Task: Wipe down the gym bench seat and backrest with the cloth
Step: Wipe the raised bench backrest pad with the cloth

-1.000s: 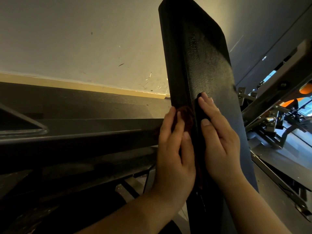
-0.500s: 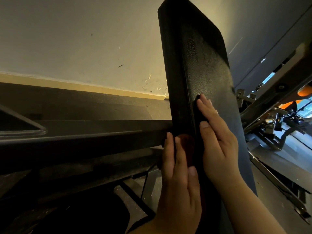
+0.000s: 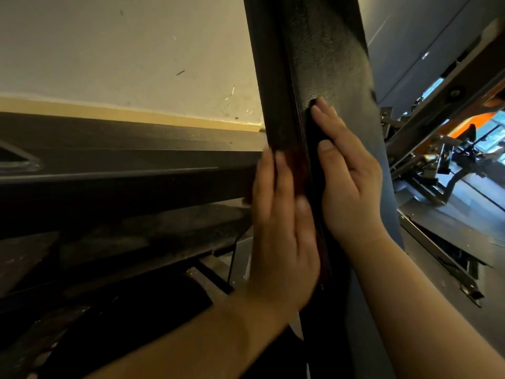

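The black padded backrest [image 3: 328,58] stands nearly upright in the middle of the head view. My left hand [image 3: 281,228] lies flat with straight fingers against the pad's left side edge, pressing a dark reddish cloth [image 3: 296,170] onto it. Only a small patch of the cloth shows beside my fingers. My right hand [image 3: 347,176] rests flat on the front face of the backrest, fingers straight and pointing up. The bench seat is out of sight.
A pale wall [image 3: 123,56] with a tan baseboard runs behind. Dark steps or ledges [image 3: 114,170] fill the left. Metal bench frame parts and other gym machines [image 3: 442,160] crowd the right side, with an orange pad further back.
My left hand with the cloth slid down the pad's side edge and has come back up a little. My right hand has stayed on the front face. The camera has moved closer.
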Demonstrator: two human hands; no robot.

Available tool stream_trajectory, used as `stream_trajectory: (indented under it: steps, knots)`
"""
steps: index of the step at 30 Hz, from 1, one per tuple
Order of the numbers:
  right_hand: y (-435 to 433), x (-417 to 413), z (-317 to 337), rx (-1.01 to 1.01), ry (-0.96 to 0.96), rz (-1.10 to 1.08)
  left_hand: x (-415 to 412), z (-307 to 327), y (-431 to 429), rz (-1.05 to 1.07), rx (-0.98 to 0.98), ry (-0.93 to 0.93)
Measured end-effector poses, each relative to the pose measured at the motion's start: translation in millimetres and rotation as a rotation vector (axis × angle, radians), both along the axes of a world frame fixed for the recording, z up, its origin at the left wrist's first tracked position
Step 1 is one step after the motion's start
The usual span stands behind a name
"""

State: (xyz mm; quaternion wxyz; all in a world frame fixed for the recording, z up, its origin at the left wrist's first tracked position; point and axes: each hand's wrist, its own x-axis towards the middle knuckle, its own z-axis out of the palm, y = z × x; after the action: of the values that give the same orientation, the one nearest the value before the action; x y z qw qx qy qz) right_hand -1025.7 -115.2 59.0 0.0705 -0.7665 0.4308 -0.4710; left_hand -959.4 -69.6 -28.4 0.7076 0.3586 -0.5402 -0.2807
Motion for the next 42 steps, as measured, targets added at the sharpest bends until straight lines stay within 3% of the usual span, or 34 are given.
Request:
stream_trajectory:
  steps: [5, 12, 17, 19, 21, 23, 29, 34, 38, 42]
  knots:
    - [3, 0, 0, -0.002, 0.015, -0.018, -11, -27, 38, -0.006, 0.016, -0.133]
    - [6, 5, 1, -0.005, 0.034, -0.066, 17, 31, -22, 0.006, 0.21, 0.156]
    - [7, 4, 2, -0.001, 0.031, -0.052, -24, -24, 61, -0.023, 0.216, -0.034]
    - [6, 3, 2, -0.007, 0.035, -0.05, -31, -35, 71, -0.01, 0.252, -0.095]
    - [5, 3, 1, -0.023, 0.03, -0.044, -27, -31, 59, 0.035, 0.16, -0.112]
    - [4, 3, 2, -0.016, 0.023, -0.04, -15, -16, 36, 0.073, 0.077, -0.063]
    - [7, 5, 1, -0.021, 0.045, -0.083, -9, 7, 14, 0.001, 0.174, 0.245]
    - [18, 5, 1, 0.101, 0.065, -0.083, -44, -33, 75, 0.072, 0.258, 0.103]
    - [48, -7, -18, 0.159, 0.16, -0.044, -30, -37, 74, 0.051, 0.118, 0.018]
    - [61, -11, -28, 0.141, 0.102, -0.043, -18, -42, 67, 0.015, 0.062, 0.027]
